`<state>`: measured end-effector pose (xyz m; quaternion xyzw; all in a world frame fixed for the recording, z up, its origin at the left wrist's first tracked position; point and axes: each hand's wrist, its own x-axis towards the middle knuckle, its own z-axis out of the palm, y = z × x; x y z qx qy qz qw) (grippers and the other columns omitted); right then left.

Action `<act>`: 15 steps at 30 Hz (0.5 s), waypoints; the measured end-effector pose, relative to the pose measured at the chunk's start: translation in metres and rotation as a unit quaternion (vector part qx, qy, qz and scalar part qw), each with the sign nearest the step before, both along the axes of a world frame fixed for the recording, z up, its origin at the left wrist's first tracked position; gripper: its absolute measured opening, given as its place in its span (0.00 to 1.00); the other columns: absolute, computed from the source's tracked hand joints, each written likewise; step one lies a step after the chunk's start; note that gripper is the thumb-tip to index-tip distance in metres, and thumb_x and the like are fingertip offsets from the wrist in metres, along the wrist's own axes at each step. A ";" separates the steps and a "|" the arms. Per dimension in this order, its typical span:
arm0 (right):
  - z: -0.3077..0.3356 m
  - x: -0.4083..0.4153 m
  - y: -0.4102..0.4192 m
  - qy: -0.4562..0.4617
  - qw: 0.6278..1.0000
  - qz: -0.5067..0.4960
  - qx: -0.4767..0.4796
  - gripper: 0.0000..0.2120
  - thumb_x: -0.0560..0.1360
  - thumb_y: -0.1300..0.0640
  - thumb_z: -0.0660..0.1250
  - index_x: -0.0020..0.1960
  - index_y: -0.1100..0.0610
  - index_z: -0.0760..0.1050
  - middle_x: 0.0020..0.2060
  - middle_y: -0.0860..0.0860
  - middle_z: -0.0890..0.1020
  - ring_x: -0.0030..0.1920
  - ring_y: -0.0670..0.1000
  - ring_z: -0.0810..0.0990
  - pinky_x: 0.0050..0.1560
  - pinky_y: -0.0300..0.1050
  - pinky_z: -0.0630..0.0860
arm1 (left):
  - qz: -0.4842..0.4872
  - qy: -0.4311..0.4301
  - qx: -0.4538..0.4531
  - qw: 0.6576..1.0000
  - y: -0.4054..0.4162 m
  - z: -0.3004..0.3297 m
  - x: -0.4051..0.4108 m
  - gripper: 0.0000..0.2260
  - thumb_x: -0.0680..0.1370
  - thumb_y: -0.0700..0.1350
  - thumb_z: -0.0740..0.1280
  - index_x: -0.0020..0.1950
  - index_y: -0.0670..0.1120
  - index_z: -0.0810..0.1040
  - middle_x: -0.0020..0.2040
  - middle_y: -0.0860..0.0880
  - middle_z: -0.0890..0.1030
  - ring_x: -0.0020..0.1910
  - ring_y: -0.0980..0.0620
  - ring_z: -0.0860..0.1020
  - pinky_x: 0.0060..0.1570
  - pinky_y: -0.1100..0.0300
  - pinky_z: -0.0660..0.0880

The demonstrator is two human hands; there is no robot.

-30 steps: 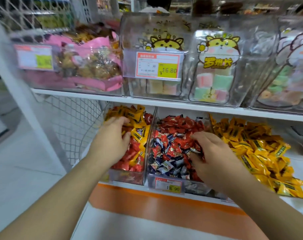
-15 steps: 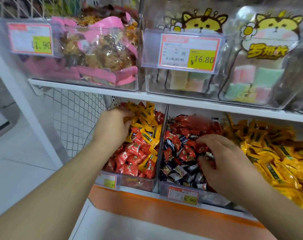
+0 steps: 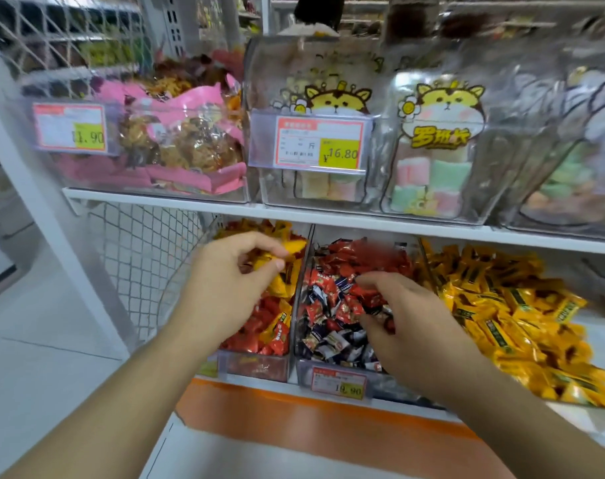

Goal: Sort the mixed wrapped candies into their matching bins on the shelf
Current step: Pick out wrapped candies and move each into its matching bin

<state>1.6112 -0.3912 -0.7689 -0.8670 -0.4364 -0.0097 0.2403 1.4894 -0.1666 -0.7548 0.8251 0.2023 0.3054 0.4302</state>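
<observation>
Nearest, at lower shelf front edge: right hand (image 3: 408, 326) curled into the middle bin (image 3: 328, 366), fingers closing on red candies (image 3: 346, 305) mixed with dark blue ones; exact pinch hidden. Left hand (image 3: 225, 288) over the left bin (image 3: 256, 366), pinching a yellow candy (image 3: 287, 248). Right of these, loose yellow pile (image 3: 501, 305). Candies look light, crinkly, slippery; best pinched by twisted wrapper ends. Upper shelf (image 3: 225, 205) behind: snack tubs.
</observation>
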 end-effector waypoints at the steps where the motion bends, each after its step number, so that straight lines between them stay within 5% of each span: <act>1: 0.004 -0.001 -0.001 0.028 0.999 0.002 0.016 0.28 0.82 0.50 0.67 0.79 0.43 0.62 0.74 0.39 0.70 0.74 0.42 0.67 0.70 0.34 0.63 | -0.029 0.009 -0.012 0.999 -0.013 -0.001 0.000 0.08 0.77 0.44 0.76 0.46 0.59 0.85 0.50 0.64 0.85 0.51 0.61 0.83 0.54 0.57 0.81; 5: 0.014 -0.001 -0.011 0.161 0.983 0.021 0.090 0.26 0.83 0.47 0.66 0.78 0.36 0.62 0.68 0.37 0.73 0.66 0.37 0.73 0.68 0.40 0.73 | -0.111 0.031 -0.053 0.992 -0.054 -0.005 0.008 0.10 0.75 0.42 0.78 0.47 0.58 0.84 0.50 0.58 0.86 0.48 0.53 0.84 0.53 0.52 0.81; 7: 0.016 0.004 -0.020 0.152 0.984 0.018 0.095 0.15 0.82 0.48 0.66 0.68 0.42 0.76 0.54 0.38 0.80 0.51 0.38 0.78 0.53 0.36 0.78 | -0.133 0.025 -0.084 0.987 -0.072 -0.006 0.014 0.11 0.74 0.41 0.79 0.48 0.57 0.84 0.50 0.56 0.86 0.50 0.53 0.84 0.53 0.54 0.80; 9: 0.018 0.009 -0.030 0.168 0.978 -0.001 0.124 0.04 0.82 0.49 0.67 0.50 0.47 0.80 0.36 0.41 0.78 0.35 0.42 0.74 0.35 0.38 0.72 | -0.161 0.023 -0.112 0.980 -0.085 -0.006 0.021 0.13 0.75 0.40 0.78 0.52 0.57 0.83 0.51 0.53 0.86 0.52 0.53 0.85 0.56 0.51 0.81; 12: 0.025 0.017 -0.048 0.196 0.967 -0.029 0.161 0.13 0.82 0.49 0.68 0.40 0.51 0.76 0.29 0.44 0.72 0.30 0.43 0.68 0.30 0.37 0.65 | -0.165 0.017 -0.136 0.977 -0.098 -0.008 0.034 0.17 0.75 0.38 0.77 0.58 0.57 0.82 0.54 0.54 0.86 0.53 0.54 0.85 0.56 0.50 0.82; 15: 0.029 0.034 -0.068 0.098 0.981 -0.107 0.131 0.15 0.82 0.46 0.67 0.38 0.51 0.74 0.30 0.46 0.75 0.29 0.46 0.70 0.28 0.38 0.65 | -0.126 0.016 -0.131 0.983 -0.103 -0.011 0.044 0.14 0.75 0.42 0.78 0.58 0.56 0.82 0.55 0.60 0.85 0.55 0.60 0.83 0.57 0.59 0.79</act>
